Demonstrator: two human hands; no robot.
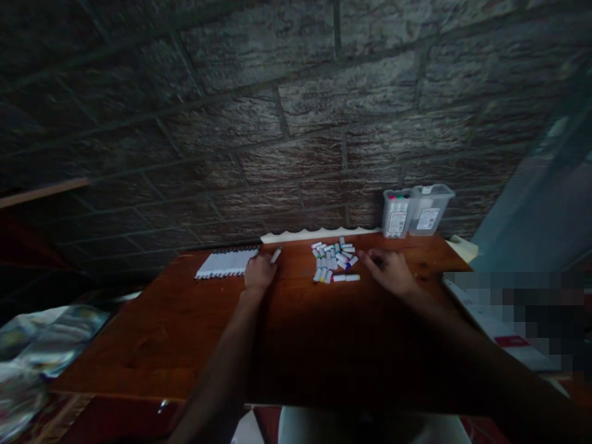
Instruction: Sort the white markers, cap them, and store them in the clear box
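Marker caps (328, 263) lay clustered on the bench (185, 327), long axes mixed, just left of the nearer right hand (392, 270), its fingers too dim to tell apart or together; the left hand (259, 271) had its fingers clamped on a white marker (276, 254)

Two hands (259, 271) (391, 271); twenty-odd short white cylinders (353, 277); two containers (396, 216) (428, 217).

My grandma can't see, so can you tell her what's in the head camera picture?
At a wooden table, a person's left hand holds a white marker beside a row of white pens, while the right hand is beside scattered short white pieces with coloured ends. Two clear boxes stand near a block wall.
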